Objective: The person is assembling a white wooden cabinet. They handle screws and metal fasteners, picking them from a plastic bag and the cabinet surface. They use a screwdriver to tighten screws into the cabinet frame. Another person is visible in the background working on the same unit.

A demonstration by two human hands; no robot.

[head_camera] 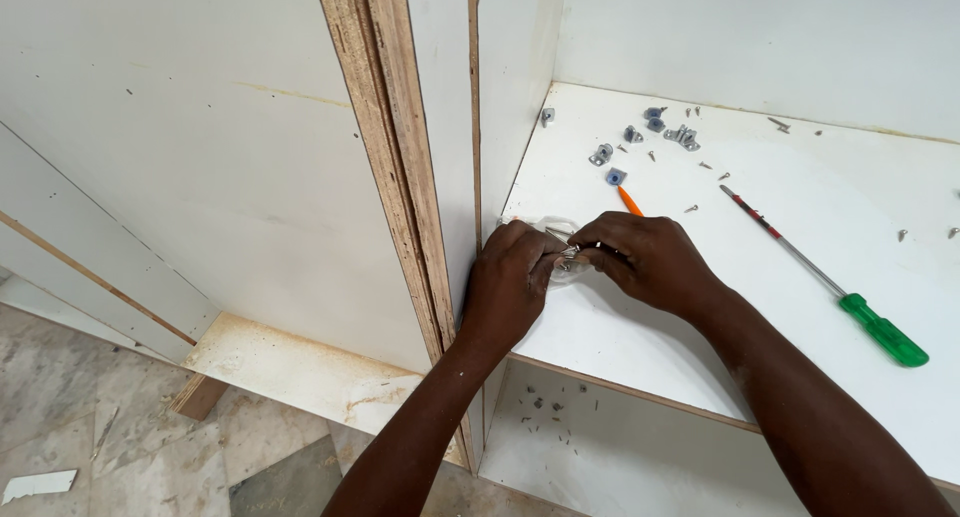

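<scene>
**Two hands worked a small clear packet of screws at the shelf edge**

Both forearms reached in from the bottom of the view and met over the front part of the white shelf (pixel 820 217). The left hand (pixel 508 282) curled around the near side of a small clear plastic packet (pixel 556 226), fingers closed on it. The right hand (pixel 650 262) pinched narrowly at the packet's mouth, where thin metal screws (pixel 566 253) glinted between the fingertips. The packet looked light, soft and crinkly, likely slippery; its contents were small, hard and easy to spill, so a grip at the film's edges with the body cupped seemed safest. Both wrists were bent inward, knuckles up.

Just beyond the hands an orange pencil (pixel 630 201) lay on the shelf. To the right, well apart, rested a green-handled screwdriver (pixel 830 280). Farther back sat grey metal brackets (pixel 640 137) and loose screws. On the left stood upright board panels (pixel 400 157) with raw edges.
</scene>
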